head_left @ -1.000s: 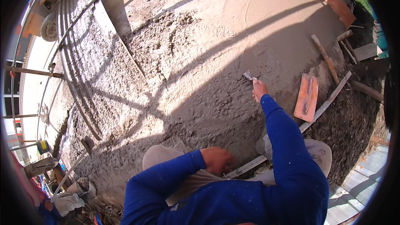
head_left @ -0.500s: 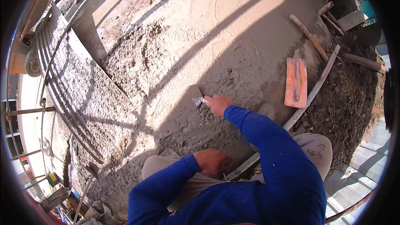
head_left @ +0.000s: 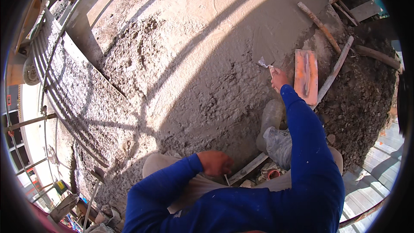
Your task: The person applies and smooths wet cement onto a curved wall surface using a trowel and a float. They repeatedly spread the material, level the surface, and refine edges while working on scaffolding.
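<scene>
The right hand [head_left: 280, 79] grips a trowel [head_left: 263, 62] that, tilted, could gouge wet concrete [head_left: 267, 39] ahead of it, while whether the left hand [head_left: 214, 162] pinches anything is unclear.

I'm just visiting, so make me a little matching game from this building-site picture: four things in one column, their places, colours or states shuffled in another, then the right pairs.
Things
1. Trowel
2. Handled board
3. Left hand
4. Wheel

Places, colours or states
A. Near the picture's left rim
B. Orange, lying to the right of the right hand
C. Close in front of the torso, at the end of a blue sleeve
D. Gripped by its handle, over the rough grey surface

Right pairs: 1-D, 2-B, 3-C, 4-A
</scene>
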### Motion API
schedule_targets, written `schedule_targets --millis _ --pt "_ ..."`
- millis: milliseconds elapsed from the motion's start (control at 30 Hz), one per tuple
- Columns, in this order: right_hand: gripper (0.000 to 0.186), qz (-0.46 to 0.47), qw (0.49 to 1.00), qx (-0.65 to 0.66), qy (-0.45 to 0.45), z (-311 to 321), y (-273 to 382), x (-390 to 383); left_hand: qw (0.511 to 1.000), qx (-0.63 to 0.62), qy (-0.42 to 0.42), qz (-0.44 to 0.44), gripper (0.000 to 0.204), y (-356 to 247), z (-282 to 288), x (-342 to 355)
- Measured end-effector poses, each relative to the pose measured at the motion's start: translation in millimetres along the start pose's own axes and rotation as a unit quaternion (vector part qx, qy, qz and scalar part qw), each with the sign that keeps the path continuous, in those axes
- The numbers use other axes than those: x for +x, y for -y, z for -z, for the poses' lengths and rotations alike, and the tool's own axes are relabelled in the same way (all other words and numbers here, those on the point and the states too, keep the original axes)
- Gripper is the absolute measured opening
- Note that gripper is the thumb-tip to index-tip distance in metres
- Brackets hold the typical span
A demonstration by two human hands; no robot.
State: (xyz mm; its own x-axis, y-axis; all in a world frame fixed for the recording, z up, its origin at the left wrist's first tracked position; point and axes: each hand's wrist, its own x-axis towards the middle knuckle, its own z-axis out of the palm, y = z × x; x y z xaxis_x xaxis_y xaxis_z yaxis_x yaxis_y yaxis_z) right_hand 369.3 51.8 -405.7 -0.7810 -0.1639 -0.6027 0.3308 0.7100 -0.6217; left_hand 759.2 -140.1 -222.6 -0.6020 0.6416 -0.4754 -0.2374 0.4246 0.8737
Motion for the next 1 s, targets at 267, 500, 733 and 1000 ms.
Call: schedule_targets --millis 267,500,733,1000 --pt "0.045 0.213 0.94 -0.205 0.171 -110.5 -36.6 -123.7 0.998 0.044 0.029 -0.036 0.028 -13.9 19.9 20.4" --pt "0.035 0.271 0.819 -0.41 0.297 -126.0 -39.0 -227.0 0.995 0.045 0.06 -0.064 0.029 -15.7 24.3 36.3" --pt "0.04 0.278 0.856 -0.423 0.109 -29.4 -38.9 -135.1 0.994 0.044 0.092 -0.044 0.029 -24.3 25.9 39.4" --pt "0.039 0.142 0.938 -0.303 -0.088 36.3 4.8 -16.0 0.995 0.026 0.091 -0.038 0.027 -12.9 23.5 44.6"
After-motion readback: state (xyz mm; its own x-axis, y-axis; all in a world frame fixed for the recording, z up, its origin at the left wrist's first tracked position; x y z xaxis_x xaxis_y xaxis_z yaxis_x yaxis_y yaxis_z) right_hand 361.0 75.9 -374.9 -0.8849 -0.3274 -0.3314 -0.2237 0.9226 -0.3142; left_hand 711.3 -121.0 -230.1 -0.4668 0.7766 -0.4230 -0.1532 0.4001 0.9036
